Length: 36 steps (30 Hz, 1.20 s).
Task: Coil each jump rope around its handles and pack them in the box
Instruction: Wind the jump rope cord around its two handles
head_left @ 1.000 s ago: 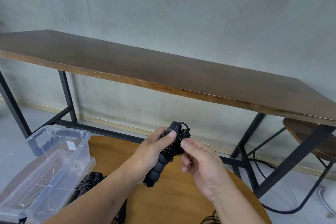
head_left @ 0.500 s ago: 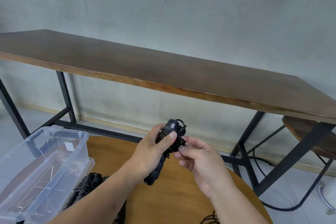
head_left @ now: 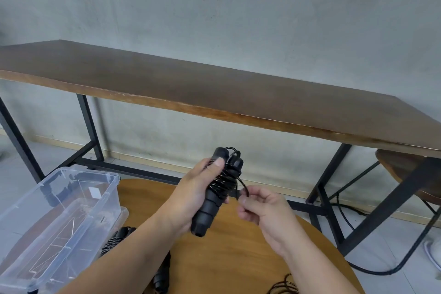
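My left hand (head_left: 191,196) grips a pair of black jump rope handles (head_left: 210,207) held upright above the round table, with thin black rope wound around their upper half. My right hand (head_left: 265,207) pinches a short loop of that rope's end (head_left: 242,187) just right of the handles. A clear plastic box (head_left: 59,217) stands at the left on the table, with no rope in it. Another coiled black jump rope (head_left: 117,238) lies on the table beside the box, partly hidden by my left forearm.
The round wooden table (head_left: 226,258) is under my hands. A loose bundle of black rope (head_left: 286,287) shows at the bottom edge. Behind stands a long dark wooden table (head_left: 214,88) on black metal legs, with a stool (head_left: 405,169) and cables at the right.
My right hand has moved down and right, away from the top of the handles, pulling a short loop of rope out. My left hand keeps its grip.
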Motion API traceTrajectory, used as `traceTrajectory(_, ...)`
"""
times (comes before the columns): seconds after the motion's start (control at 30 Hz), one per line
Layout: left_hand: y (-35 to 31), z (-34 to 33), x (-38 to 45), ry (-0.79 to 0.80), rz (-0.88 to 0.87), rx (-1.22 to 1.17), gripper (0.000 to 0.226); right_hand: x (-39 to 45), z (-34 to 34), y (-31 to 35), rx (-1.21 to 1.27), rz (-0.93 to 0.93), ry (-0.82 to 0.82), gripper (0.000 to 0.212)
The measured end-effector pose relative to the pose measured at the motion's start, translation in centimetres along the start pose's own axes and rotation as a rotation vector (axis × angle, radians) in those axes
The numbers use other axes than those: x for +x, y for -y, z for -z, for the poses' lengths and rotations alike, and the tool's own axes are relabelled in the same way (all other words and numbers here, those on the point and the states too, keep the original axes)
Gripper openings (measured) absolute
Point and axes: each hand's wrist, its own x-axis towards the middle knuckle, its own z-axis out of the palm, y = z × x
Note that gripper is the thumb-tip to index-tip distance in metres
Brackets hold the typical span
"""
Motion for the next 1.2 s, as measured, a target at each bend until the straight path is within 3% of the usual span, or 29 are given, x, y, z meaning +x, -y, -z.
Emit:
traceTrajectory(0.1,0.2,-0.3,0.1,-0.14,-0.177,0.578,0.031,-0.3,-1.5,-0.5,-0.21,0.046,0.036,0.019)
traceTrajectory(0.17,0.9,-0.3,0.1,-0.155,-0.19,0.681,0.038,-0.5,-2.0,-0.5,-0.325,0.022,0.021,0.049)
traceTrajectory(0.23,1.7,-0.4,0.0,-0.145,-0.182,0.665,0.044,-0.6,-2.5,-0.7,-0.293,-0.017,0.008,0.063)
traceTrajectory(0.33,1.9,-1.2,0.0,-0.103,-0.153,0.532,0.046,-0.9,-3.6,-1.2,-0.275,-0.006,0.025,0.057)
traceTrajectory(0.4,2.2,-1.3,0.5,-0.092,-0.111,0.477,0.053,-0.9,-4.0,-1.4,-0.407,0.096,-0.063,0.052)
traceTrajectory(0.47,2.4,-1.0,1.4,-0.181,-0.01,0.386,0.063,-0.6,-3.9,-1.3,-0.458,0.141,-0.169,0.052)
traceTrajectory(0.57,3.0,-0.4,2.7,-0.28,0.159,0.349,0.078,-0.8,-4.2,-1.8,-0.494,0.116,-0.145,0.05)
traceTrajectory(0.67,4.1,-0.7,2.8,-0.276,0.202,0.312,0.066,-1.4,-4.9,-2.4,-0.612,0.114,-0.158,0.056)
traceTrajectory(0.77,5.2,-1.3,2.1,-0.378,0.122,0.305,0.049,-1.1,-5.0,-3.1,-0.695,0.151,-0.183,0.067)
traceTrajectory(0.93,7.1,-1.9,0.8,-0.452,-0.048,0.385,0.029,-0.9,-5.6,-5.6,-0.455,0.13,-0.243,0.071)
traceTrajectory(1.1,9.0,-1.5,0.3,-0.442,-0.044,0.421,0.025,-0.6,-5.8,-8.1,-0.29,0.052,-0.245,0.07)
traceTrajectory(1.2,10.5,-1.1,0.1,-0.433,0.033,0.416,0.027,-0.2,-5.5,-10.0,-0.228,-0.044,-0.227,0.059)
